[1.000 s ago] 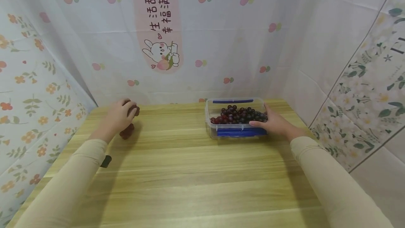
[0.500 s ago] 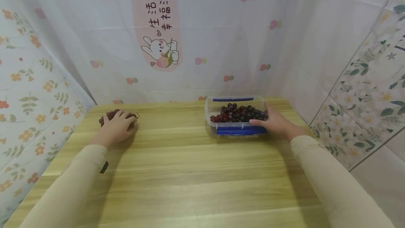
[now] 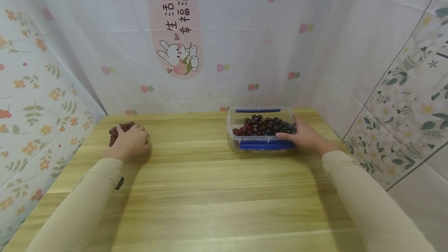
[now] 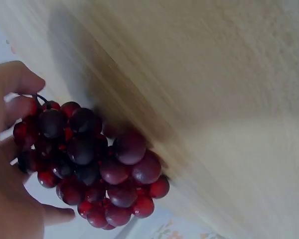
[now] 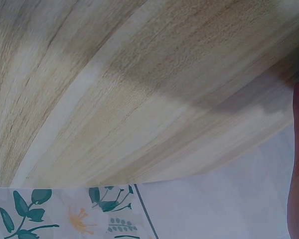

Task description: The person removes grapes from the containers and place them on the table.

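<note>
At the back left of the table, my left hand holds a bunch of dark red grapes, partly hidden under the hand in the head view. In the left wrist view, the fingers curl by the thin dark stem, and the thumb lies at the bunch's lower side. A clear plastic food container with blue latches stands at the back right. Inside it lie red and dark grapes. My right hand grips the container's right end, thumb over the front rim; the right wrist view catches only its edge.
The wooden table ends against a white printed curtain at the back. Floral cloth hangs on the left, and a floral-printed panel on the right. A small black piece shows at my left cuff.
My left hand has lowered the bunch to the table and shifted its grasp; the fingers, spread over the grapes half a second ago, are now more curled. The right hand and container have stayed put.
</note>
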Demonstrator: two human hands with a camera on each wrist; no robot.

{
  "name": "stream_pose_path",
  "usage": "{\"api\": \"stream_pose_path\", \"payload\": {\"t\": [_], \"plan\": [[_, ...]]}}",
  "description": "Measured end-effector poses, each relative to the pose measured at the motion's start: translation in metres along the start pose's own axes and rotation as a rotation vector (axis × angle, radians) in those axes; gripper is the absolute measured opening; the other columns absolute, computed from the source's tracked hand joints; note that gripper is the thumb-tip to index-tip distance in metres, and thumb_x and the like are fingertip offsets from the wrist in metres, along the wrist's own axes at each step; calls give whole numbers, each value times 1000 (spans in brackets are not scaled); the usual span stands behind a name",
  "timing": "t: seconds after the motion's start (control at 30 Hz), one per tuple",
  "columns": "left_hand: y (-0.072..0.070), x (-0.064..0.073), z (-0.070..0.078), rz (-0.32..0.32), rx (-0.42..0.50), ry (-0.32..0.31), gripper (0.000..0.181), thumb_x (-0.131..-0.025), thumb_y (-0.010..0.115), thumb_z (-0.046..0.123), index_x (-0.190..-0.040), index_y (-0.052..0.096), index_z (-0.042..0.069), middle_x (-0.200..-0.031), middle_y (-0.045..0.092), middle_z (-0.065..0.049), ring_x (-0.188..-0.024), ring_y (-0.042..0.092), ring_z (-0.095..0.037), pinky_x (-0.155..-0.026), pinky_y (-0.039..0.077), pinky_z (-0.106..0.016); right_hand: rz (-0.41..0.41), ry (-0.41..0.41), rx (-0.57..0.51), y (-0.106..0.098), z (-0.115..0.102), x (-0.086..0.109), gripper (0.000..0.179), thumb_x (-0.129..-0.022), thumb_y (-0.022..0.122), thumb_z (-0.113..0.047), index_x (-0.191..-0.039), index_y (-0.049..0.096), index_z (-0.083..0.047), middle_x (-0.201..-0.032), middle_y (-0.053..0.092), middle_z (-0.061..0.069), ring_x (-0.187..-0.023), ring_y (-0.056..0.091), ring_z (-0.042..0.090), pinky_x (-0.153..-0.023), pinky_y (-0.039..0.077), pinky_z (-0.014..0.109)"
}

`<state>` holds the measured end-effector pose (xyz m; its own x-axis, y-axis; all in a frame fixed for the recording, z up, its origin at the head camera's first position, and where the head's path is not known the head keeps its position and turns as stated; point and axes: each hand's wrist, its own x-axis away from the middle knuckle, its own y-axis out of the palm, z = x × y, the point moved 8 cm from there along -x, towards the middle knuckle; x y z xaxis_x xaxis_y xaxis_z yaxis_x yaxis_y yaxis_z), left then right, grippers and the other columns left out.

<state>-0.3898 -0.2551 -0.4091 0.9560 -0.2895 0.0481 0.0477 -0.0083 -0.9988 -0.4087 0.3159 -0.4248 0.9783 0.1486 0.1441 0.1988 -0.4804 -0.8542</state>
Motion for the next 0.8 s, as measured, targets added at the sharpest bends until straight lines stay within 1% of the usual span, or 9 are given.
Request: {"api": "stream_pose_path", "payload": {"t": [0.13, 0.23, 0.33, 0.47, 0.6, 0.7, 0.8], "plan": [[-4, 2, 4, 14, 11, 26, 28, -93, 62, 26, -65, 61, 18, -99, 70, -6, -128, 56, -45, -107, -1, -97, 8, -2, -4, 0, 1, -2, 134, -90, 62, -81, -169, -17, -6, -173, 13, 37, -157, 20, 60, -125, 23, 73], [-4, 2, 3, 14, 31, 22, 36, -94, 63, 34, -61, 57, 19, -92, 70, -1, -131, 56, -44, -109, 0, -96, 13, -6, 0, 0, 1, -2, 134, -91, 62, -81, -169, -16, -5, -172, 14, 38, -156, 22, 61, -125, 24, 74], [-2, 3, 1, 3, 52, 15, 40, -95, 63, 40, -61, 58, 19, -89, 71, 1, -134, 54, -44, -109, 5, -95, 16, -9, 3, 0, -1, -1, 133, -91, 62, -80, -169, -16, -5, -172, 16, 38, -156, 22, 61, -125, 24, 73], [0, 2, 0, -5, 68, 15, 44, -97, 63, 41, -60, 57, 18, -82, 70, 1, -137, 51, -46, -108, 11, -95, 12, -19, -3, 0, -4, 2, 132, -92, 62, -79, -168, -17, -5, -171, 17, 38, -156, 23, 61, -125, 24, 73], [-2, -1, 3, 26, 69, 33, 43, -99, 64, 39, -62, 54, 18, -83, 69, 0, -140, 49, -48, -107, 7, -96, 11, -14, -16, 0, -4, 3, 132, -92, 63, -78, -169, -16, -6, -173, 15, 36, -156, 22, 60, -125, 24, 73], [-5, -6, 8, 47, 68, 45, 41, -100, 63, 37, -66, 53, 18, -81, 64, -2, -137, 50, -48, -106, 4, -97, 11, -4, -21, 0, -3, 2, 131, -92, 63, -78, -169, -16, -7, -174, 13, 34, -157, 21, 59, -126, 24, 72], [-10, -12, 16, 52, 73, 50, 35, -101, 62, 35, -72, 58, 17, -82, 64, -4, -135, 51, -47, -105, 5, -98, 11, -1, -14, 0, -1, 0, 132, -92, 62, -79, -169, -16, -7, -173, 13, 35, -157, 21, 60, -126, 23, 73]]}}
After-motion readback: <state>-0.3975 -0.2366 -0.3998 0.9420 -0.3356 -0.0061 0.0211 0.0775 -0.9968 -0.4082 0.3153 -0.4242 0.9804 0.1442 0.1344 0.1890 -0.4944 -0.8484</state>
